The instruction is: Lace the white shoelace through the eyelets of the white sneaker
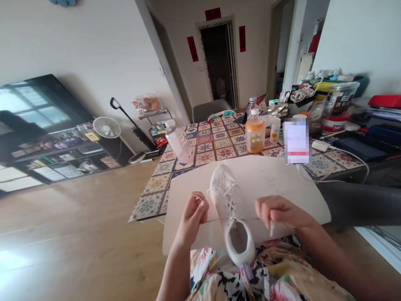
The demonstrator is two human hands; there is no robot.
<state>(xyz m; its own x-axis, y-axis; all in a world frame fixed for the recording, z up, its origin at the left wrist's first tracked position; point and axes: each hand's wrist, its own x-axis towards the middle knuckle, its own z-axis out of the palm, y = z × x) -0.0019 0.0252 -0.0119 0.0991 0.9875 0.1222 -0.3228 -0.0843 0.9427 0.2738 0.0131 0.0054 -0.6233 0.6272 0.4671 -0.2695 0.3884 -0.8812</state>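
Head view, the only feed I have: white shoe (231,210) lies on a white sheet (250,168), toe pointing away from me, heel up against the floral clothing (216,274). Left hand (196,212): left of the shoe, grip closed, thumb and fingers pinching a thin white left lace end (197,197). Right hand (277,212): right of the shoe, grip closed too, right lace end (272,228) poking out below the fingers. I see both hands apart from the shoe's body. Patterned surface (205,148) extends past the shoe's toe. Beyond the toe: clear bottle (179,142) to the left, orange bottle (255,133) to the right, phone (297,140) farther right.
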